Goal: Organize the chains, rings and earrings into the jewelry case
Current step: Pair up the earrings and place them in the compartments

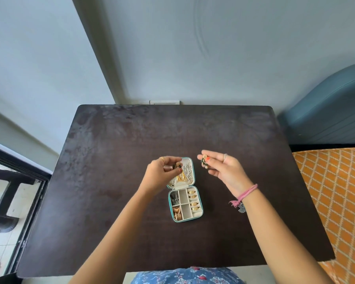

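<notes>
The right hand (223, 167) pinched a dark beaded earring (203, 161) between thumb and forefinger, right of the open jewelry case (184, 190). The left hand (162, 171) pinched a second earring (177, 166) above the case's lid, where chains (185, 174) lay; gold rings (193, 199) filled the tray on the dark table (111, 181)

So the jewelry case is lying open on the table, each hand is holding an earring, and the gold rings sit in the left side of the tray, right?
Nearly. The head view shows the jewelry case open on the table, with the left hand and right hand each pinching an earring, but the gold rings sit in the tray's right side, not the left.
</notes>
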`<state>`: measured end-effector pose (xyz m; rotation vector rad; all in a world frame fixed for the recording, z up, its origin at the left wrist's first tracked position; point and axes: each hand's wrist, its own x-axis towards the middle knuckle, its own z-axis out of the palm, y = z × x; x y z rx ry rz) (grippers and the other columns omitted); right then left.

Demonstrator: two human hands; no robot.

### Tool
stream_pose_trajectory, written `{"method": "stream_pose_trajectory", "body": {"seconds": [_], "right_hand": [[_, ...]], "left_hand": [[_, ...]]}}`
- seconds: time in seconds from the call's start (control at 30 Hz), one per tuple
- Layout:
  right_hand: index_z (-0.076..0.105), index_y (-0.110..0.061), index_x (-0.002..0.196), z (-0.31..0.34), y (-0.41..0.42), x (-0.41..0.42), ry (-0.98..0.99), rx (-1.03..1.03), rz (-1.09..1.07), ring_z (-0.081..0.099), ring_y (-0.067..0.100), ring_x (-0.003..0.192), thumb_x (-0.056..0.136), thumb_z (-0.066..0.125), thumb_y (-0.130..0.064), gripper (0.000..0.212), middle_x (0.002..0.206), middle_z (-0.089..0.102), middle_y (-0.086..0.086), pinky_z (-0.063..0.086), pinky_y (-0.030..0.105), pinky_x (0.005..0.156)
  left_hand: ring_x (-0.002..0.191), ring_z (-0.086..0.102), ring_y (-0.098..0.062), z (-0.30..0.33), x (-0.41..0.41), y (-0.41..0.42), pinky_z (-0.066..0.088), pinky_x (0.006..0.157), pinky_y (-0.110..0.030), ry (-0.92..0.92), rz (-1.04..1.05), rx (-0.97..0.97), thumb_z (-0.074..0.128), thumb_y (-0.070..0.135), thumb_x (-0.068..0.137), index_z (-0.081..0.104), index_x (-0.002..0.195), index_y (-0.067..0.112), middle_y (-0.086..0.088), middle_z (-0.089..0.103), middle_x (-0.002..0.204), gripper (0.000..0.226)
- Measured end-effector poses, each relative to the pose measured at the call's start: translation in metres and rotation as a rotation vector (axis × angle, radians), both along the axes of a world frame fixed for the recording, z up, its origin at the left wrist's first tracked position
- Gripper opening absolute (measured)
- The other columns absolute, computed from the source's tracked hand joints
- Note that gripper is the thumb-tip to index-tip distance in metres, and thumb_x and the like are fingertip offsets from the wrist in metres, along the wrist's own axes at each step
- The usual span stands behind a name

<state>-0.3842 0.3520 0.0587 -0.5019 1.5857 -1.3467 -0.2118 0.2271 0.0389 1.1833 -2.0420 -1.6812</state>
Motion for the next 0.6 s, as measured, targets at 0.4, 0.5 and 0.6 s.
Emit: {"method": "stream_pose_trajectory", "body": {"seconds": [0.4,0.5,0.6], "right_hand": [[0.067,-0.018,0.116,-0.041,0.029,0.018,-0.046,0.160,-0.147,0.062,0.021,0.112,0.095,0.056,-0.015,0.024,0.108,0.072,-0.003,0.050,0.024,0.081],[0.067,-0.018,0.115,-0.044,0.029,0.023,-0.055,0.171,-0.153,0.062,0.022,0.113,0.094,0.056,-0.015,0.024,0.108,0.072,-0.003,0.050,0.024,0.079],[0.067,-0.018,0.115,-0.047,0.027,0.025,-0.059,0.177,-0.158,0.061,0.023,0.113,0.094,0.057,-0.016,0.024,0.108,0.072,-0.003,0.050,0.024,0.077]], "left_hand": [[0.085,0.063,-0.007,-0.066,-0.005,0.046,0.054,0.079,-0.023,-0.320,-0.009,-0.029,0.074,0.016,0.079,0.069,0.101,0.015,0.005,0.068,0.094,0.022],[0.085,0.065,-0.013,-0.068,-0.012,0.047,0.056,0.079,-0.030,-0.376,-0.033,-0.052,0.074,0.016,0.078,0.068,0.096,0.014,0.000,0.068,0.095,0.019],[0.088,0.065,-0.020,-0.067,-0.021,0.044,0.055,0.078,-0.031,-0.474,-0.106,-0.103,0.071,0.014,0.080,0.068,0.097,0.013,-0.004,0.067,0.097,0.018]]}}
